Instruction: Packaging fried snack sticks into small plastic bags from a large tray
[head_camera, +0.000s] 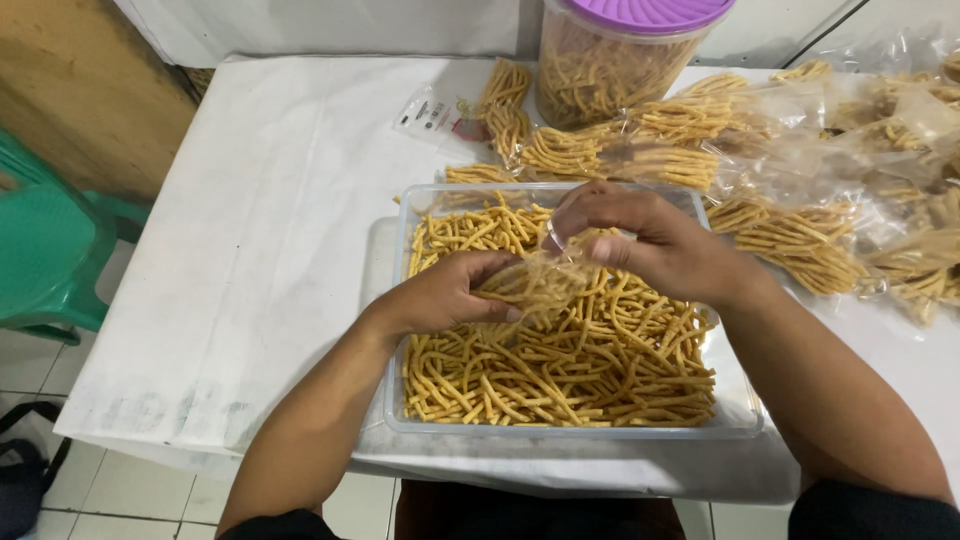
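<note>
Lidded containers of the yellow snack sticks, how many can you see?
1: a clear round plastic jar with a purple lid at the table's far edge. The rectangular clear tub has no lid. More may sit off-frame.

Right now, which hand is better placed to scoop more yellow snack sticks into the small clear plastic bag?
Probably the left hand: it lies low over the yellow snack sticks in the clear rectangular plastic tub, fingers at the small clear plastic bag. The right hand is higher, pinching the bag's top.
</note>
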